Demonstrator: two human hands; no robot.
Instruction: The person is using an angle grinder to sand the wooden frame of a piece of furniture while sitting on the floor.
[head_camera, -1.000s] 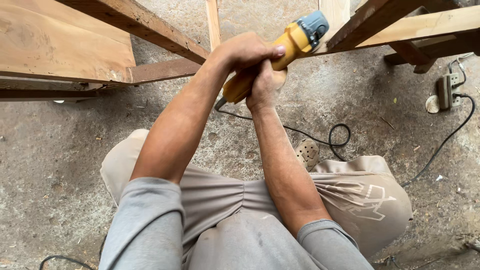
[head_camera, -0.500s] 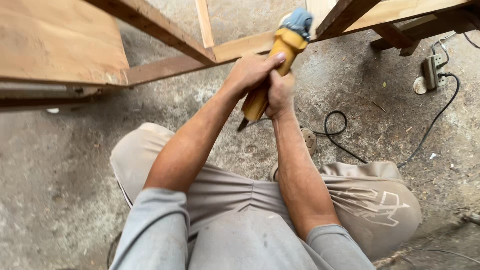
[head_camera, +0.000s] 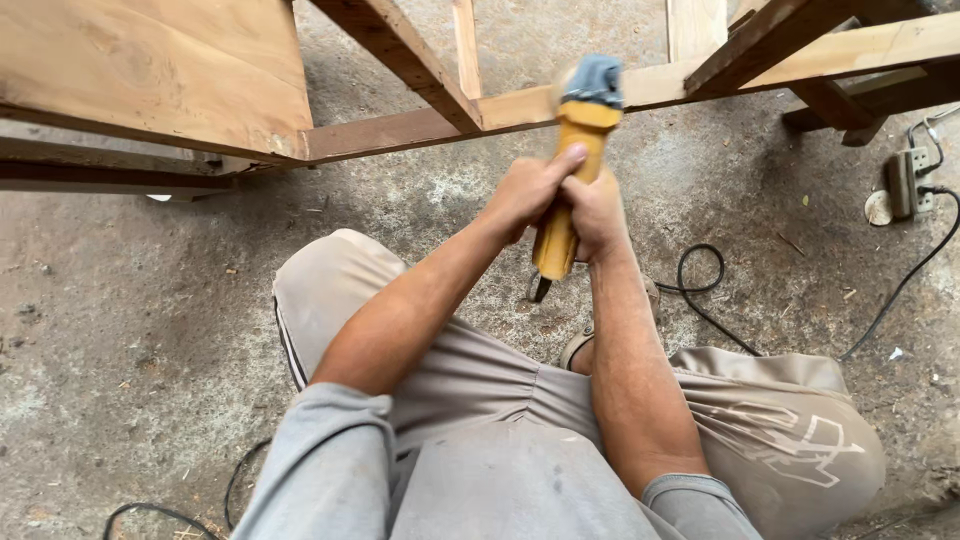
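Just below the wooden rail (head_camera: 420, 125), both hands are clenched around the yellow grinder (head_camera: 570, 170): left hand (head_camera: 525, 190) above, right hand (head_camera: 598, 215) beside it. The grinder's long axis points away from the person, its grey head touching the rail.

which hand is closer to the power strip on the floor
Right. The right hand grips the yellow grinder on the side toward the power strip; the left hand wraps the same handle on the far side, farther from it.
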